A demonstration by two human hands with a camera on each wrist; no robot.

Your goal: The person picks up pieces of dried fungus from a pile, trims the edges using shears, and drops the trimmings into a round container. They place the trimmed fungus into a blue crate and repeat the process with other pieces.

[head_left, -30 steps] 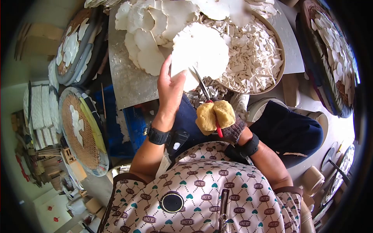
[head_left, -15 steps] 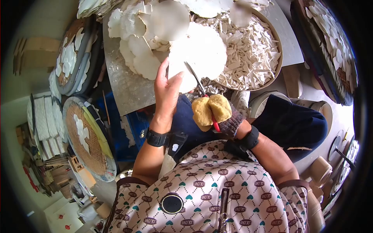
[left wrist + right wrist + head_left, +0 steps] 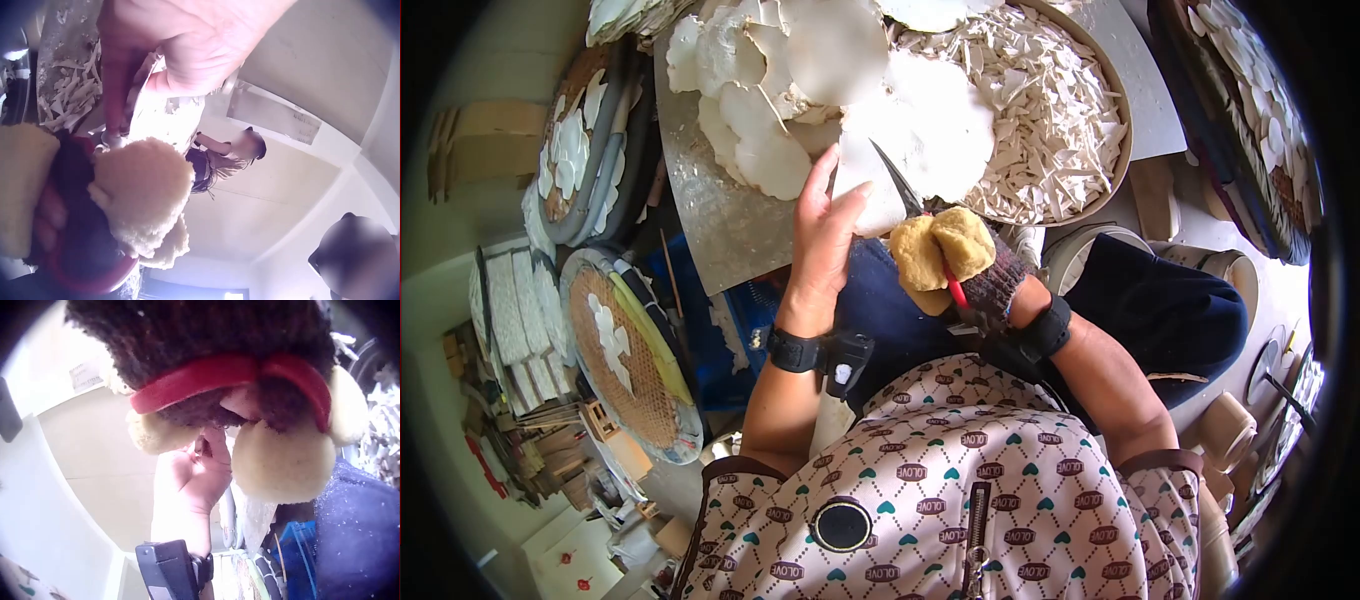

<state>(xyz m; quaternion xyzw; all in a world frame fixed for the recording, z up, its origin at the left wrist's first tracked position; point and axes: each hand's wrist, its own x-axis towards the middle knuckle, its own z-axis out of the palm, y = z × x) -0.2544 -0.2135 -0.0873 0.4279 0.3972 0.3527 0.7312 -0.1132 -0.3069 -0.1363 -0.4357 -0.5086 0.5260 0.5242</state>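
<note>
My bare left hand (image 3: 825,235) pinches the near left edge of a thin white sheet (image 3: 935,125) with a rough, wavy rim, thumb on top. On my right hand (image 3: 1002,285) is a dark knitted fingerless glove. That hand grips red-handled scissors (image 3: 893,175), whose handle loops are wrapped in yellow foam pads (image 3: 920,255). One dark blade lies across the top of the white sheet, its tip just beyond my left thumb; the other blade is hidden. In the right wrist view, the red handles (image 3: 200,378) curve around the gloved fingers.
More white sheets (image 3: 750,140) are heaped at the left of the metal table (image 3: 710,225). A wide round tray (image 3: 1127,130) full of white trimmings stands at the right. Woven racks (image 3: 615,350) with white pieces lean at the left. Another person (image 3: 225,156) appears in the left wrist view.
My right hand has moved forward with the scissors, and the blade tip has shifted forward and left over the white sheet. My left hand keeps hold of the sheet. The head view has shifted slightly.
</note>
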